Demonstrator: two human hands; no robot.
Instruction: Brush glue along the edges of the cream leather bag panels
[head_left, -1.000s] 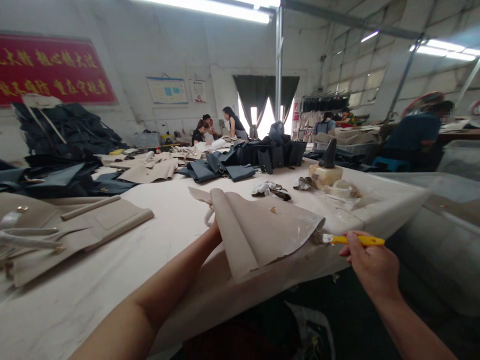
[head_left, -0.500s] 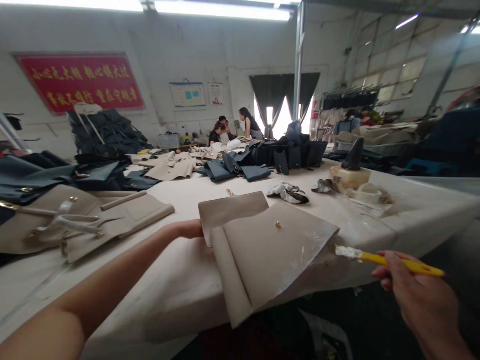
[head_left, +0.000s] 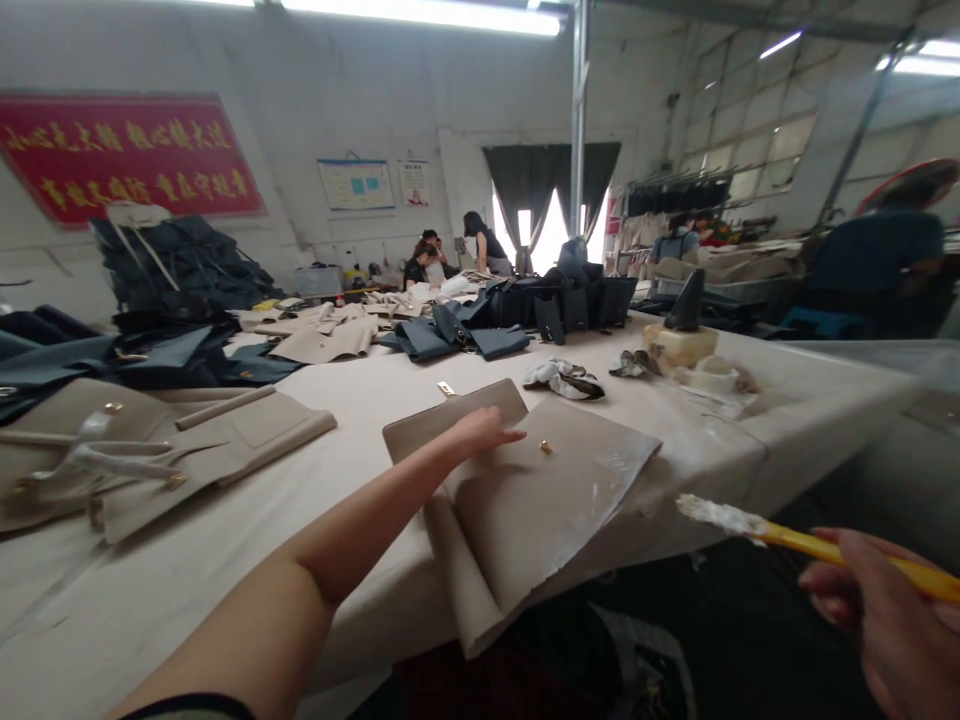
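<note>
Light, fairly stiff beige leather panel (head_left: 559, 500), seemingly glue-smeared, best held at its clean flap: left grip (head_left: 480, 432) open over it, right grip (head_left: 885, 625) clenched on a yellow-handled brush (head_left: 814, 548).

A red banner with gold characters (head_left: 131, 155) and a dark-curtained window (head_left: 551, 195) mark the white wall (head_left: 360, 90) under fluorescent tube lights (head_left: 420, 14).

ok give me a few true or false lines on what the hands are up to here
The right hand holds a yellow brush. True.
The brush's tip is clean. False: white paste coats it.
The left hand grips scissors. False: it is open, holding no tool, at the beige panel.
A gold stud sits on the panel. True.
</note>
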